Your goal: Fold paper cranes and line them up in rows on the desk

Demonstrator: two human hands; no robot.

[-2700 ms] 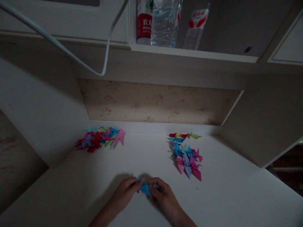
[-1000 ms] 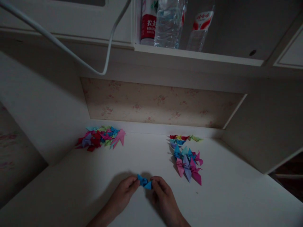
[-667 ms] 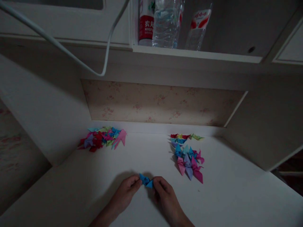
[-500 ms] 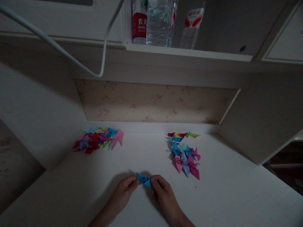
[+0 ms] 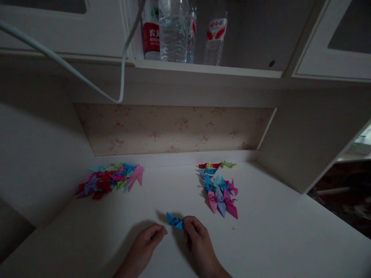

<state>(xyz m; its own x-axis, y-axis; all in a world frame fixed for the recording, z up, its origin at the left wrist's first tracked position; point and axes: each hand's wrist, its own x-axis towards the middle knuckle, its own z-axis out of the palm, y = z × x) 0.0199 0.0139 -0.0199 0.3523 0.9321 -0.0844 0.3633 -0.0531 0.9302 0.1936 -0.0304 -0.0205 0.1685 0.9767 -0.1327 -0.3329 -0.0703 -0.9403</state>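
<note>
A blue origami paper crane (image 5: 174, 221) is pinched at its right end between the thumb and fingers of my right hand (image 5: 199, 238), over the white tabletop (image 5: 261, 231). My left hand (image 5: 146, 242) rests just left of the crane and apart from it, thumb and fingers pressed together with nothing seen between them. Beyond my right hand lies a loose group of folded cranes (image 5: 220, 197) in pink, purple, blue, red and yellow-green. Farther off on the left, more folded paper cranes (image 5: 111, 179) form a mixed heap near the back.
Above the table, an open shelf (image 5: 208, 70) holds several plastic bottles (image 5: 174, 34). A white cable (image 5: 87, 82) hangs down in front of the cupboard at upper left. Side panels (image 5: 307, 127) flank the table, and a floral-patterned panel (image 5: 174, 129) closes the back.
My left hand has let go of the blue crane and drawn back a little, down and left. The right hand still holds it. The camera view has turned slightly to the right.
</note>
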